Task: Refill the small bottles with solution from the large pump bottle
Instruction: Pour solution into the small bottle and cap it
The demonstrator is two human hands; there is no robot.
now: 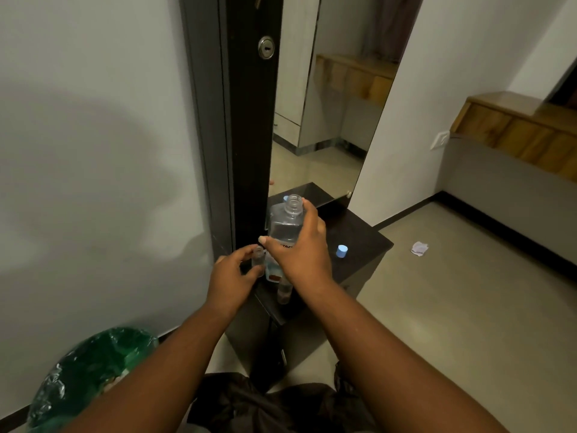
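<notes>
My right hand (299,254) grips the large clear bottle (285,223) around its body; the bottle stands roughly upright over the dark cabinet top (359,242), its threaded neck uncapped and clear liquid inside. My left hand (232,276) holds a small clear bottle (258,259) just left of the large one, its mouth open and upward. A second small bottle (284,292) stands on the cabinet near the front edge, partly hidden under my right wrist. A blue cap (342,251) rests on the cabinet top to the right.
A tall mirror (321,120) in a dark frame rises behind the cabinet. A bin lined with a green bag (90,376) stands at the lower left by the wall. A crumpled paper scrap (419,248) lies on the tiled floor to the right.
</notes>
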